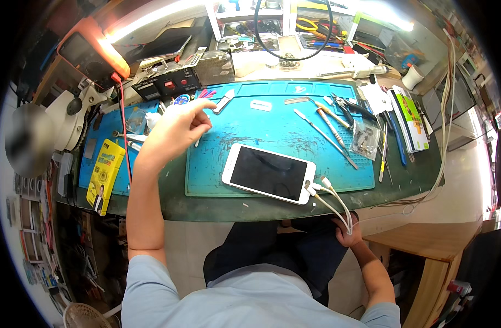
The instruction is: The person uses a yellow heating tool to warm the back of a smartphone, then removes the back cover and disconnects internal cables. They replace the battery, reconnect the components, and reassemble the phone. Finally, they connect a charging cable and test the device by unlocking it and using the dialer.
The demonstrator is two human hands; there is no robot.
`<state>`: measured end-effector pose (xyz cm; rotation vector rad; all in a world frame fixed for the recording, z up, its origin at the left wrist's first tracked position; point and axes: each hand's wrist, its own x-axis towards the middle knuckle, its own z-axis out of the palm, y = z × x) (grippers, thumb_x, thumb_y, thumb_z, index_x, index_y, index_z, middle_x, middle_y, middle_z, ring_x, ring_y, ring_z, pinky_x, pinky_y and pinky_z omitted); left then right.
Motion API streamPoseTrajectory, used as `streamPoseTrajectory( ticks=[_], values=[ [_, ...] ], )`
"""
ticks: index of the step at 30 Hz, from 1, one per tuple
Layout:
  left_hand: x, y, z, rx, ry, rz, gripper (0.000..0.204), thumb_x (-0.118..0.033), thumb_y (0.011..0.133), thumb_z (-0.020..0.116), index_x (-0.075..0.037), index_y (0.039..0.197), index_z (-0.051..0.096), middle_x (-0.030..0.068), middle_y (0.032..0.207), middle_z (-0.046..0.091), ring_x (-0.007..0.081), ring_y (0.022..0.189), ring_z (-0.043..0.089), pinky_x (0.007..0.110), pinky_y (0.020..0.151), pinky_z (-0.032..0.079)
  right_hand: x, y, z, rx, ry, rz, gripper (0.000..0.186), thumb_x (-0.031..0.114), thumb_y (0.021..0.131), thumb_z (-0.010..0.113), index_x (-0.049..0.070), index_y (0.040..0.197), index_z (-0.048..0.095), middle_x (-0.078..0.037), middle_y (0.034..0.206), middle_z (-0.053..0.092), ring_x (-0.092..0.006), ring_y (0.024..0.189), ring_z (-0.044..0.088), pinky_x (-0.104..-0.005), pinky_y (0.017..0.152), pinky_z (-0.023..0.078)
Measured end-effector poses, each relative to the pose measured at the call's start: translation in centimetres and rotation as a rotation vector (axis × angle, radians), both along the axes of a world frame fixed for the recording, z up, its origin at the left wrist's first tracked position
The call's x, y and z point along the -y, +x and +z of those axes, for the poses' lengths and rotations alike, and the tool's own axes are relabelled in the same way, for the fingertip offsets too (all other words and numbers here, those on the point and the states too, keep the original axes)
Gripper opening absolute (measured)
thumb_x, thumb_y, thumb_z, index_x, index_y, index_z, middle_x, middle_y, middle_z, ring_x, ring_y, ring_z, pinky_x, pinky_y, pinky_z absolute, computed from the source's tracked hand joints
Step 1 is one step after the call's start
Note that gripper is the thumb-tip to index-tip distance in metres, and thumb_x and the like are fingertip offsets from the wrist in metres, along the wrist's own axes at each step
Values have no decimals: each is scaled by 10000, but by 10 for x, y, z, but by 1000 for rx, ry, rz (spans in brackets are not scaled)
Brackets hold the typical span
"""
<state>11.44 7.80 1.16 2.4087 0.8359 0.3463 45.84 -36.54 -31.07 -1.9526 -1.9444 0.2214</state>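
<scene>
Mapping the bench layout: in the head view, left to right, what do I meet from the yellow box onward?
yellow box → left hand → white smartphone → clear bag of small parts → green-and-white packet

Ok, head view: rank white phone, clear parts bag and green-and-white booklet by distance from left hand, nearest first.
From left hand:
1. White phone, front of the mat
2. Clear parts bag, mat's right edge
3. Green-and-white booklet, right of the mat
</scene>
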Motion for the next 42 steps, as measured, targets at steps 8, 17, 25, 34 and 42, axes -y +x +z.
streamPoseTrajectory(
  ticks=[8, 17, 25, 34, 42],
  values=[
    [7, 4, -19, -65, 395, -14, 435, 16, 846, 701, -77, 1264, 624, 116, 897, 751, 282, 830, 744, 372, 746, 575, 1, -3, -2, -35, 25, -15, 424, 190, 763, 635, 102, 1171, 711, -182, 1233, 654, -421, 1197, 573, -562, 1074, 429],
    [21, 13, -33, -245, 761, 4, 421, -49, 887, 645, -69, 1306, 604, 161, 911, 670, 356, 828, 689, 461, 720, 553, 0, 3, 6, -21, -15, 38, 430, 273, 784, 674, 56, 1154, 708, -179, 1218, 667, -379, 1194, 594, -525, 1091, 435],
    [25, 17, -40, -250, 774, 24, 379, -12, 910, 593, -73, 1283, 620, 150, 896, 656, 349, 809, 686, 457, 709, 553, 5, 0, 4, -24, 2, 25, 357, 236, 844, 634, 50, 1142, 702, -178, 1177, 671, -387, 1149, 603, -505, 1067, 450],
    [54, -19, -7, 53, 392, 76, 395, 56, 871, 635, -30, 1256, 631, 149, 915, 653, 291, 825, 671, 366, 757, 561, 6, 3, -2, -52, 100, 19, 326, 206, 839, 635, 42, 1111, 708, -176, 1171, 683, -391, 1136, 614, -504, 1048, 468],
    [137, -137, 50, -218, -260, 188, 310, 69, 912, 643, 33, 1219, 656, 83, 771, 720, 156, 756, 729, 285, 722, 564, 3, -8, 2, -50, 61, -3, 332, 177, 782, 653, 51, 1085, 704, -165, 1166, 679, -394, 1138, 608, -517, 1038, 467]
  ],
)
